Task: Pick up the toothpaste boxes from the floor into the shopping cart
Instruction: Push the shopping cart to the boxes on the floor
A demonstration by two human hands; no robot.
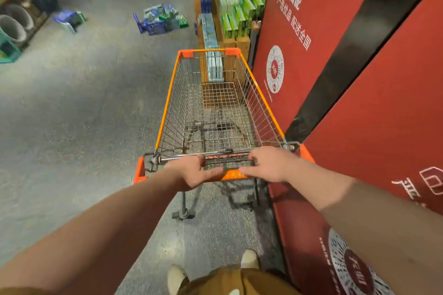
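Both hands grasped the cart. The left hand [191,171] and the right hand [268,165] were each curled round the orange plastic handle bar [231,175] of the steel-wire, orange-rimmed shopping cart [167,93], with a short stretch of bar exposed between them. Neither hand held a box.

The blue, white and green cardboard toothpaste boxes [160,19] lay in a loose heap on the speckled grey floor [84,103], well beyond the cart's front end and to its left. A smaller cluster of blue boxes [69,19] lay farther left, near the round grey containers [16,24] at the aisle edge. None of the boxes was in the wire basket.

Governing relation: the cart's long axis ran straight ahead towards the wooden shelving [239,2] stocked with green cartons, whereas the main heap sat left of that axis. The left hand was therefore on the nearer side, though both hands were well apart from the heap. By judgement, the cart had to be brought up beside the heap before any pick.

The boxes were slender rectangular cartons, jumbled, with long axes pointing in mixed directions; some leaned on others. Their faces appeared smooth, though fine detail was blurred. The basket mesh was open and rigid. A red matte wall panel [323,43] stood just beside the cart's right flank, limiting clearance there.
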